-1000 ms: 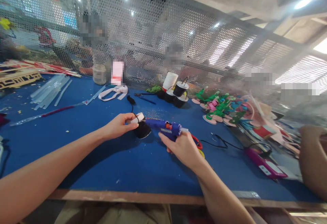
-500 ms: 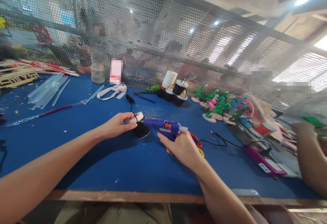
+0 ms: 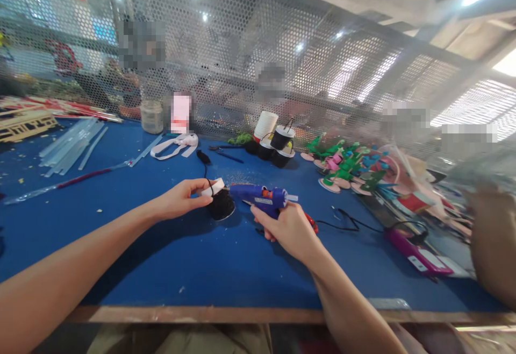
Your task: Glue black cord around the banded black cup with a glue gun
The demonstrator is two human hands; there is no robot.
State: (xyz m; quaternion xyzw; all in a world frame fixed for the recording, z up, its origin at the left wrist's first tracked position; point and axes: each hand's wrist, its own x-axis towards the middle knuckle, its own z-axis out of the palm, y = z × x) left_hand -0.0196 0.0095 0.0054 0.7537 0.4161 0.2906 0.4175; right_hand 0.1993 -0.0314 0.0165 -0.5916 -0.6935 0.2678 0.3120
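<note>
My left hand (image 3: 183,198) is closed on a small black cup (image 3: 221,205) with a white rim band and a thin black cord, pinching it by the white part. The cup is tilted just over the blue table. My right hand (image 3: 288,227) grips a blue glue gun (image 3: 258,195), a clear glue stick poking out of its back end. The gun's nozzle points left and is close to the cup's white rim; whether they touch, I cannot tell. Behind my right fingers shows a red handle (image 3: 312,224), mostly hidden.
Several black-and-white cups (image 3: 281,139) stand at the back beside pliers (image 3: 226,153). A white ribbon (image 3: 175,147) and clear glue sticks (image 3: 70,144) lie left. Green and pink craft pieces (image 3: 342,165) and a purple power strip (image 3: 417,252) are right, near another person's arm (image 3: 489,241).
The glue gun has shifted slightly along the cup's rim, and the cup has turned a little in my left hand. The yellow part by the red handle is now hidden. The view has shifted slightly.
</note>
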